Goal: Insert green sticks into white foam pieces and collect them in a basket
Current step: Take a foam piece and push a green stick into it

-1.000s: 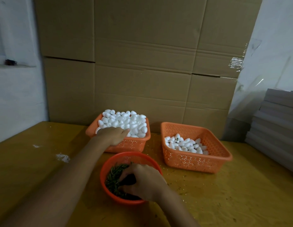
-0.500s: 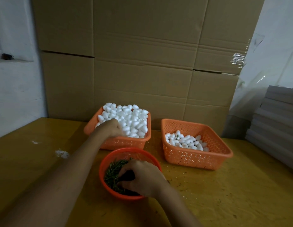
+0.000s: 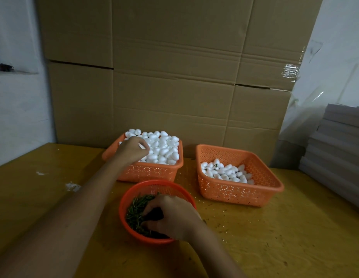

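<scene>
At the table's (image 3: 275, 237) far edge, against cardboard (image 3: 174, 87): heaped stock basket (image 3: 148, 171) of white foam pieces (image 3: 166, 149). The left hand (image 3: 134, 148) has its fingers curled, pinching one piece.
Near the front edge, in easy reach: round basket (image 3: 154, 184) of green sticks (image 3: 137, 207). The right hand (image 3: 170, 217) has its fingers curled among them, grip hidden.
To the right: collecting basket (image 3: 234, 193), part-filled.

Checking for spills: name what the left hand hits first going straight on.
Probably the heaped white foam pieces in the full basket, right ahead of the left hand; depth is unclear.
</scene>
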The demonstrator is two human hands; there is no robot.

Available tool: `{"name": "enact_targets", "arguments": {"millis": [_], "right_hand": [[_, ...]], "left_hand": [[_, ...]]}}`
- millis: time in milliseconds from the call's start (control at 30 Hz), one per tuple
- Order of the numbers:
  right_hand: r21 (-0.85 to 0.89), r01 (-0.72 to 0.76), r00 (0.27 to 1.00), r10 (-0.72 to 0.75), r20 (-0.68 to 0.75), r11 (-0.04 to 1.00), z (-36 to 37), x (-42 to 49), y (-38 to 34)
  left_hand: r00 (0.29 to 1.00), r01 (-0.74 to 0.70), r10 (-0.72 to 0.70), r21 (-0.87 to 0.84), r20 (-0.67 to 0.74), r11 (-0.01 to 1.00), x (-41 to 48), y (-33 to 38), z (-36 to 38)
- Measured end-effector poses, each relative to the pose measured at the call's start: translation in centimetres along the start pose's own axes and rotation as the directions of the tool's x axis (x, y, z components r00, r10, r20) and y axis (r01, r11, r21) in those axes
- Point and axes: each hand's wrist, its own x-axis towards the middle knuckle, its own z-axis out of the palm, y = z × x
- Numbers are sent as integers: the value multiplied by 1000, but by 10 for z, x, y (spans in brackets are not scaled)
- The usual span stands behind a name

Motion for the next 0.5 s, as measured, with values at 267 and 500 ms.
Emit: {"name": "enact_targets", "arguments": {"millis": [267, 500], "right_hand": [[-1, 3, 1000, -3, 4, 1000, 0, 2, -1], [-10, 18, 1000, -18, -1, 1000, 2, 2, -1]], "left_hand": [[973, -129, 8, -514, -232, 848, -14, 6, 4], [991, 14, 112, -911, 66, 413, -30, 5, 18]]}}
